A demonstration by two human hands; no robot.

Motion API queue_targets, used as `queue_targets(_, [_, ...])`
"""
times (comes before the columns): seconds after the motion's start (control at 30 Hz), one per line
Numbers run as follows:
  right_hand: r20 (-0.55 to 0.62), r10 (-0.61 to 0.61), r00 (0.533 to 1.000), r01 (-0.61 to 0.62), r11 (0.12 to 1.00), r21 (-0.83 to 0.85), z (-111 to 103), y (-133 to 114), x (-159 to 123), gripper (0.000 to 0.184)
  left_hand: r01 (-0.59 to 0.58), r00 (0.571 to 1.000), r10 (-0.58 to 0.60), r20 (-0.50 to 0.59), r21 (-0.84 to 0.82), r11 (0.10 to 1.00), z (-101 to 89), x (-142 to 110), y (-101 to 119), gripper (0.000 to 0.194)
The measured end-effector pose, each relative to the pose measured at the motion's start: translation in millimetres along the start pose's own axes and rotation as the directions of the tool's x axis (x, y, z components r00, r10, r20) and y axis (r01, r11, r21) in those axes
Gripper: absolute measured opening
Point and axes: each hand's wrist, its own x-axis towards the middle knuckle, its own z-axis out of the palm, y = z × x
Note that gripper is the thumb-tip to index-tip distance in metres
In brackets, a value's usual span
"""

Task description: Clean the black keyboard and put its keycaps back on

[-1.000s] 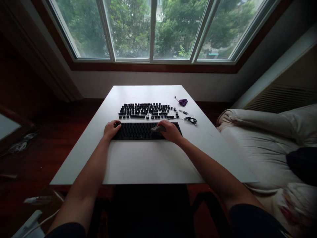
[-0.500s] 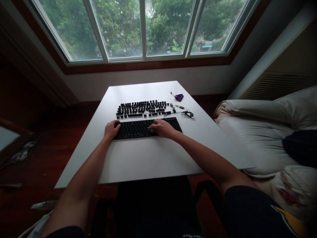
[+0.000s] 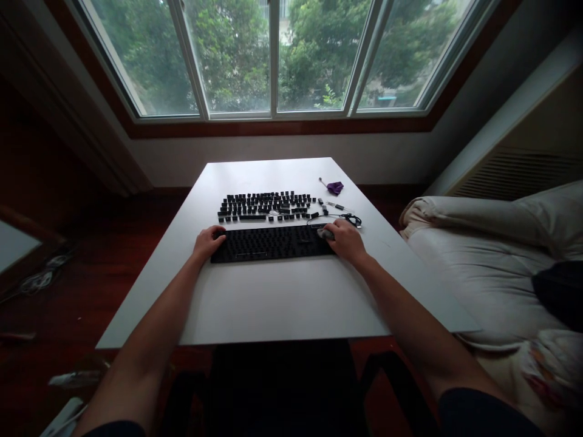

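A black keyboard [image 3: 268, 244] with its keycaps off lies flat on the white table [image 3: 277, 303]. My left hand [image 3: 209, 243] is closed on the keyboard's left end, thumb along the upper corner. Over the right end, my right hand [image 3: 345, 239] pinches a small grey wad [image 3: 325, 233], which looks like a cloth, against the keys area. Fingers partly cover the wad, so its full shape is hidden. Just behind the keyboard, loose black keycaps [image 3: 255, 206] stand in several rows. The keyboard's black cable [image 3: 351, 219] lies bundled beyond my right hand.
A purple cloth [image 3: 335, 188] lies toward the back right of the table, with a thin tool [image 3: 336, 206] nearer the cable. Past the table's right edge is a pale sofa [image 3: 446, 255]. A window [image 3: 273, 67] is ahead, and a chair armrest [image 3: 392, 376] is below.
My right hand has slid right along the keyboard with the grey wad, from right of the middle to the right end. My left hand still grips the left end. The view has shifted slightly.
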Motion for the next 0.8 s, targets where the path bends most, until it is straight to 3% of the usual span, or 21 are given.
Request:
queue_targets(0.1, [-0.054, 0.014, 0.998, -0.006, 0.991, 0.137, 3, -25, 2, 0.038, -0.020, 1.000, 0.020, -0.016, 0.021, 1.000, -0.8, -1, 1, 0.034])
queue_targets(0.17, [-0.033, -0.058, 0.998, 0.064, 0.973, 0.221, 6, -47, 3, 0.048, -0.035, 0.999, 0.036, -0.024, 0.041, 0.999, -1.7, -3, 1, 0.034])
queue_targets(0.23, [0.055, -0.154, 0.987, 0.135, 0.957, 0.256, 9, -67, 5, 0.055, -0.041, 0.999, 0.043, -0.030, 0.051, 0.998, -2.4, -4, 1, 0.035])
queue_targets(0.33, [0.263, -0.199, 0.944, 0.155, 0.972, 0.177, 11, -85, 7, 0.042, -0.053, 0.998, 0.055, -0.039, 0.052, 0.997, -2.5, -5, 0, 0.035])
queue_targets(0.47, [0.458, -0.155, 0.875, 0.156, 0.987, 0.035, 4, -82, 15, 0.033, -0.084, 0.995, 0.087, -0.047, 0.072, 0.994, -1.3, -6, -3, 0.033])
queue_targets(0.67, [0.660, -0.189, 0.727, 0.243, 0.970, 0.010, -26, -66, 42, 0.025, -0.096, 0.993, 0.102, -0.055, 0.107, 0.990, 0.6, -5, -4, 0.032])
queue_targets(0.73, [0.667, -0.182, 0.723, 0.269, 0.963, -0.028, -29, -75, 46, 0.024, -0.099, 0.993, 0.106, -0.056, 0.109, 0.989, 0.9, -5, -4, 0.033])
queue_targets(0.8, [0.604, -0.177, 0.777, 0.285, 0.955, -0.087, -26, -90, 45, 0.028, -0.104, 0.992, 0.110, -0.055, 0.109, 0.989, 1.0, -5, -5, 0.033])
